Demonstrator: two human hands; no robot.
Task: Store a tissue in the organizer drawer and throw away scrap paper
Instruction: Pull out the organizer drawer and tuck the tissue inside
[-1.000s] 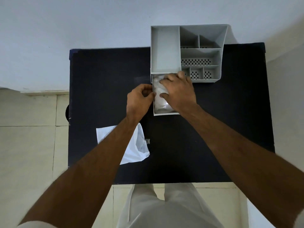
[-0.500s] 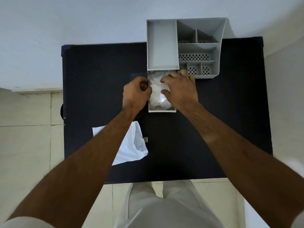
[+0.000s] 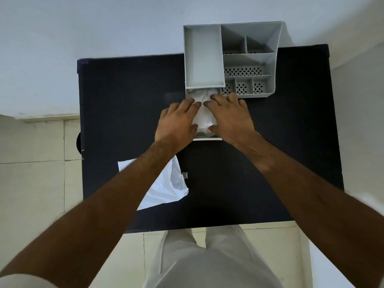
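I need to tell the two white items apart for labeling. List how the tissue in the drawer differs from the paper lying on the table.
The tissue is crumpled and bunched; the scrap paper lies mostly flat, with creases.
The tissue sits inside the pulled-out drawer of the organizer; the scrap paper lies loose on the black table, nearer the person.
The left hand and right hand press on the tissue; neither hand touches the scrap paper, though the left forearm partly covers it.
Both are white.

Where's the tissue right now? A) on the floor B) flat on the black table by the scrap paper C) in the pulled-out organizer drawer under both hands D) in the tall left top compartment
C: the tissue sits inside the pulled-out drawer, with the left hand and right hand pressing on it.
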